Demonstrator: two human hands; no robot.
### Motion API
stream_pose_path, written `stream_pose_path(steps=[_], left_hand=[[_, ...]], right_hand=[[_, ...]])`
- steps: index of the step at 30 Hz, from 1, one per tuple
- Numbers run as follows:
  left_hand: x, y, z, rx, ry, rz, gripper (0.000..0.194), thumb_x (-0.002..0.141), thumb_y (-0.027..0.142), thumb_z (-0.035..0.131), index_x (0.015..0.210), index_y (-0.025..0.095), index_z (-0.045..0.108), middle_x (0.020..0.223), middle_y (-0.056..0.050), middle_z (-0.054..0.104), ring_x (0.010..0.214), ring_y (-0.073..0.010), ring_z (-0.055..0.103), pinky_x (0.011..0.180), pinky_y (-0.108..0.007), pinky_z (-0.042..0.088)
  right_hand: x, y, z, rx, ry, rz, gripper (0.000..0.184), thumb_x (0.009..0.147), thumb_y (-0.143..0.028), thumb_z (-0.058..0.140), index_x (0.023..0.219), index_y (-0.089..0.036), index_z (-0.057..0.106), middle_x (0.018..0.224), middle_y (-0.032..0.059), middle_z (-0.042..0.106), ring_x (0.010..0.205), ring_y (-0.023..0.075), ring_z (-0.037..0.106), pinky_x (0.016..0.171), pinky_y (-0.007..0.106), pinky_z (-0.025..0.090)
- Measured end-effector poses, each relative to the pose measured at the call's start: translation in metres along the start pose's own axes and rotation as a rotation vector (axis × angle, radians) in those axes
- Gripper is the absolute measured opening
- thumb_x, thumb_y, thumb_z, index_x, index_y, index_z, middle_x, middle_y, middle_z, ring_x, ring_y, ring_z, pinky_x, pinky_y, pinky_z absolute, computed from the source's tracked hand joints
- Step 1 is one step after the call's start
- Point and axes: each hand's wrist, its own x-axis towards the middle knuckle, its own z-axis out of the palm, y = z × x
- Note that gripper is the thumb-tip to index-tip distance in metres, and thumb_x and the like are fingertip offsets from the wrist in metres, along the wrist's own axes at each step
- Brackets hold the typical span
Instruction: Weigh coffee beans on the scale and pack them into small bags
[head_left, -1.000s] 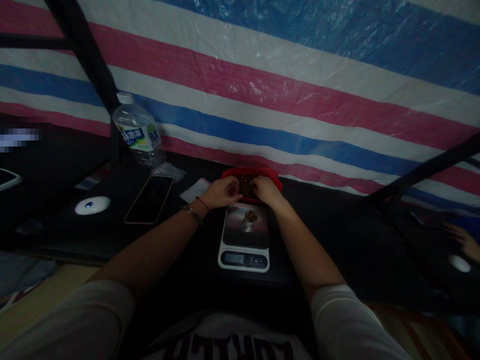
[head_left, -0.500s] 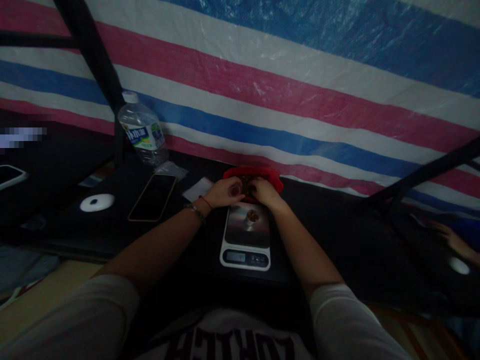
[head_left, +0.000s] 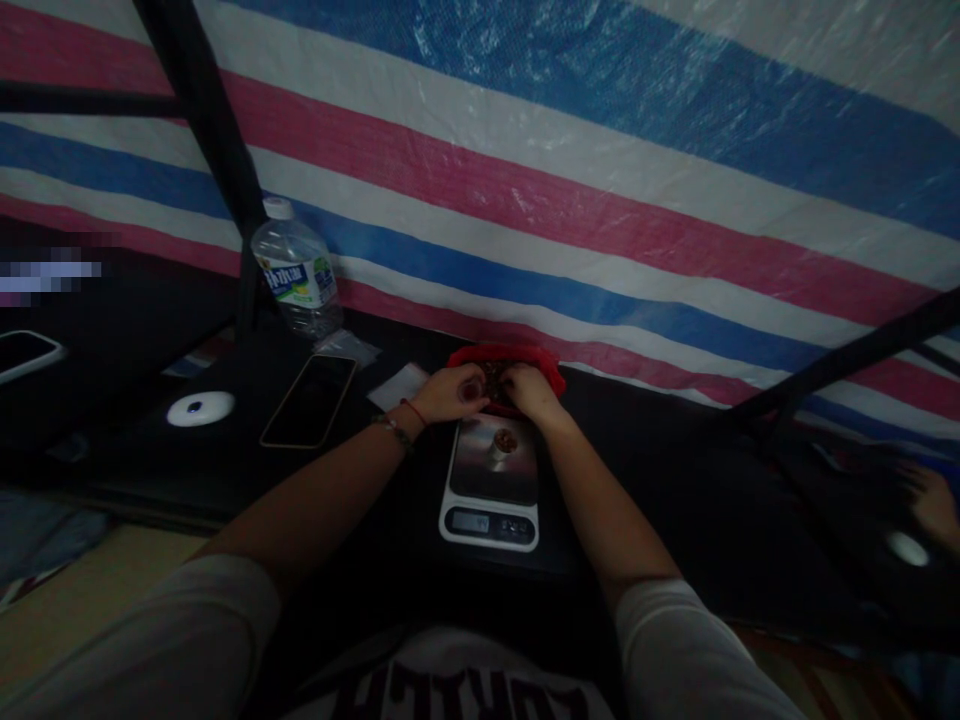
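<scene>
A black tabletop (head_left: 645, 480) is being covered by scattered items. Near its front edge a white digital kitchen scale (head_left: 489, 492) is being supported, with a red open-topped container (head_left: 546, 366) being carried just behind it. Toward the left, a white slip (head_left: 397, 386), a dark-screened smartphone (head_left: 310, 402) and a white oval device (head_left: 200, 408) are being held up flat; farther back, a clear plastic bottle (head_left: 298, 280) is being borne upright beside crumpled clear plastic (head_left: 351, 347).

The scale (head_left: 491, 530) has a smooth, shiny metal plate (head_left: 472, 475) and plastic casing (head_left: 489, 542); behind it, glossy, creased plastic sheeting (head_left: 540, 220); beneath, a matt bench (head_left: 675, 480).
</scene>
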Motion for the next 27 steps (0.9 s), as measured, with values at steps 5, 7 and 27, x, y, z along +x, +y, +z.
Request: stream_pose_path(steps=[5,7,27], left_hand=[[0.000,-0.003,0.001,-0.011,0.001,0.008,0.027,0.074,0.036,0.067,0.093,0.018,0.060,0.087,-0.002,0.068,0.079,-0.0171,0.065,0.073,-0.029,0.051],[0.000,-0.005,0.002,-0.014,0.007,0.017,0.029,0.074,0.037,0.067,0.095,0.018,0.060,0.086,-0.002,0.068,0.079,-0.0172,0.065,0.072,-0.029,0.050],[-0.001,-0.006,0.000,-0.009,0.031,0.004,0.025,0.075,0.036,0.066,0.091,0.017,0.062,0.087,-0.003,0.069,0.077,-0.0161,0.065,0.072,-0.027,0.050]], right_hand=[[-0.013,-0.007,-0.011,0.096,0.078,0.006,0.023,0.083,-0.010,0.056,0.101,-0.015,0.072,0.107,0.0104,0.069,0.103,0.0193,0.061,0.094,0.029,0.044],[-0.028,-0.013,-0.020,0.179,0.153,-0.026,0.019,0.083,-0.011,0.060,0.097,-0.016,0.072,0.103,0.0088,0.070,0.099,0.0187,0.062,0.092,0.030,0.045],[-0.113,-0.055,-0.031,0.237,0.117,-0.137,0.022,0.083,-0.017,0.064,0.104,-0.021,0.069,0.104,0.0059,0.071,0.098,0.0197,0.063,0.091,0.032,0.045]])
